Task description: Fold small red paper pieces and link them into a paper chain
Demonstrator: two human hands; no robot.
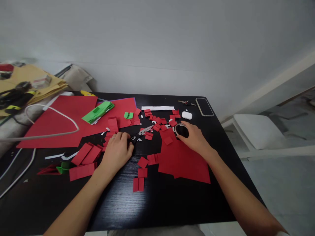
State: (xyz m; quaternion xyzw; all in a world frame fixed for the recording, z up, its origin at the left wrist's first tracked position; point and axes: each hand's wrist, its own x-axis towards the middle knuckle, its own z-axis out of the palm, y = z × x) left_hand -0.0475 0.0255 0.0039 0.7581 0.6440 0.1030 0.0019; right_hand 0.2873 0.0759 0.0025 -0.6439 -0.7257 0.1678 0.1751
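My left hand [118,147] rests on the black table with curled fingers, the thumb and index finger at the black handles of a pair of scissors [143,131]. The scissors lie with their blades pointing right, among small folded red paper pieces [149,135]. In my right hand [194,136] is a roll of tape [176,128], gripped at its right side between thumb and fingers. Below the roll, large red paper sheets [184,160] lie flat. Larger folded red strips [83,172] sit to the left of my left forearm.
Green paper strips [98,112] lie on red sheets [61,114] at the left. A phone [204,107], a white case [187,115] and keys [187,103] are at the back right. A white cable [56,133] loops at the left. Behind the table [157,206] stands a wall.
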